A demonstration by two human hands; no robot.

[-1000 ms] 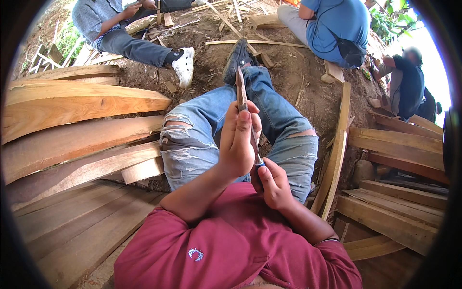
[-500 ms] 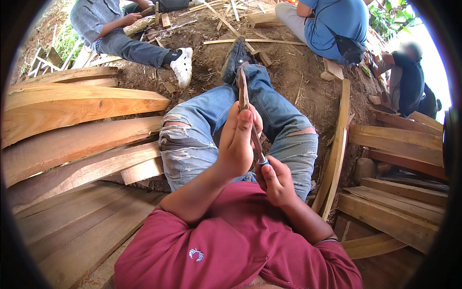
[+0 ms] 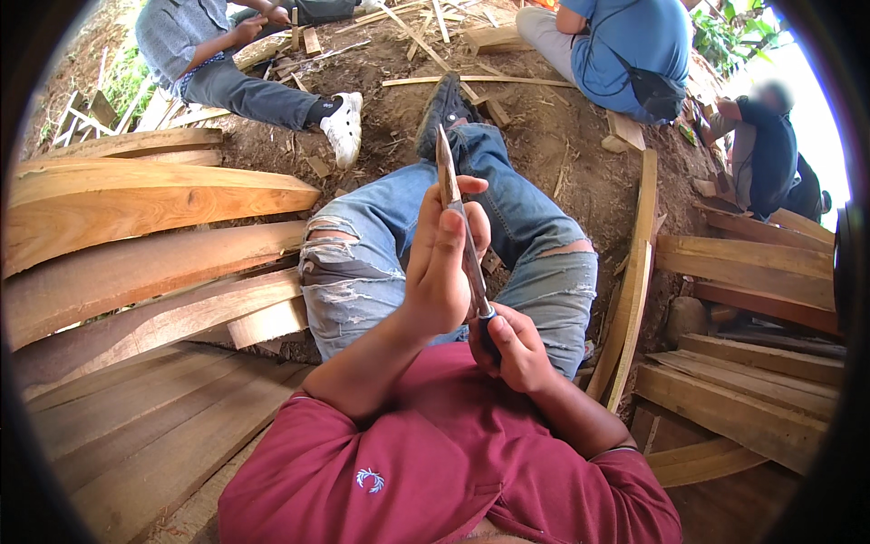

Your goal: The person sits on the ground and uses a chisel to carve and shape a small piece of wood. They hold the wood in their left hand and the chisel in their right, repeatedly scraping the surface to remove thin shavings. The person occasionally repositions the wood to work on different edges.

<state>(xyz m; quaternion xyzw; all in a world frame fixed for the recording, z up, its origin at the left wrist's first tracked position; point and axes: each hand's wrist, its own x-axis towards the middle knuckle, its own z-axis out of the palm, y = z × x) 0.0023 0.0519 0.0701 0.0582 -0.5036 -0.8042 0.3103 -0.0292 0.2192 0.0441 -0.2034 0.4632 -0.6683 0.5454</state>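
A slender, long-bladed hand tool (image 3: 472, 263) slants up between my hands, its tip pointing away from me. My right hand (image 3: 518, 352) is wrapped round its dark handle, just below the shaft. Further up, my left hand (image 3: 444, 272) holds the length between thumb and fingers, with the forefinger stretched out past it. The upper part is brown and pointed, the lower part greyish metal. I cannot tell whether these are one piece or two laid together. Both hands are over my lap, between my knees in torn jeans (image 3: 358, 272).
Thick curved timbers (image 3: 163, 195) are stacked at my left, more boards (image 3: 743, 399) at my right. A long plank (image 3: 642, 263) lies beside my right knee. Ahead, wood scraps litter the dirt ground (image 3: 381, 136). Several people sit nearby, one in a blue shirt (image 3: 625, 54).
The tool has shifted slightly toward me and left, and its handle has turned. My left forefinger has lifted and straightened outward. My right hand stays round the handle.
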